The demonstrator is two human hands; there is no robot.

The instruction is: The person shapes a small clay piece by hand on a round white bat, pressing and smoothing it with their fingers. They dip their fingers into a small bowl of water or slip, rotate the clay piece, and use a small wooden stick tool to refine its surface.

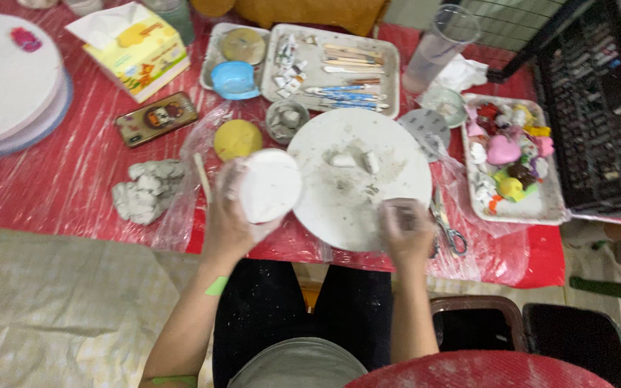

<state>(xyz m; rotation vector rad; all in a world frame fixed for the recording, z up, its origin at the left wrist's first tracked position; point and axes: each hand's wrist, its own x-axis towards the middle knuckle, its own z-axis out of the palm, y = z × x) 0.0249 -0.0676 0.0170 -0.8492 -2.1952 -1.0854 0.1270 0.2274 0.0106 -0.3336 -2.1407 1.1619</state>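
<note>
**Left hand cups a white clay piece at the turntable's edge**

Your left hand (230, 215) is wrapped around a white clay piece (270, 185), a rounded, bowl-like form whose pale face turns up toward you. The fingers are curled around its left side and underneath, grasping it. The piece sits just beyond your fingertips and overlaps the left rim of the round white turntable (357, 176).

Left of those fingers, a lump of grey clay (145, 188) lies on clear plastic film over the red table cover (59, 179). A thin wooden stick (201, 176) lies just beside your knuckles, between the lump and the hand. Beyond the fingertips sits a yellow sponge (237, 139), and farther out to the left a phone (156, 118) and a yellow tissue box (134, 47).

Between your two hands lies the turntable, smeared with grey, with small white clay bits (353, 159) near its middle. Past it stands a tray of modelling tools (339, 68).

Your right hand (405, 228) rests at the near right edge of the turntable, fingers bent inward and dusted with clay. They are blurred, so you cannot tell whether they grip anything.

Just right of those fingers lie scissors (448, 228). Farther right, well apart from the hand, a white tray (540, 205) holds small coloured figures (506, 158).
</note>
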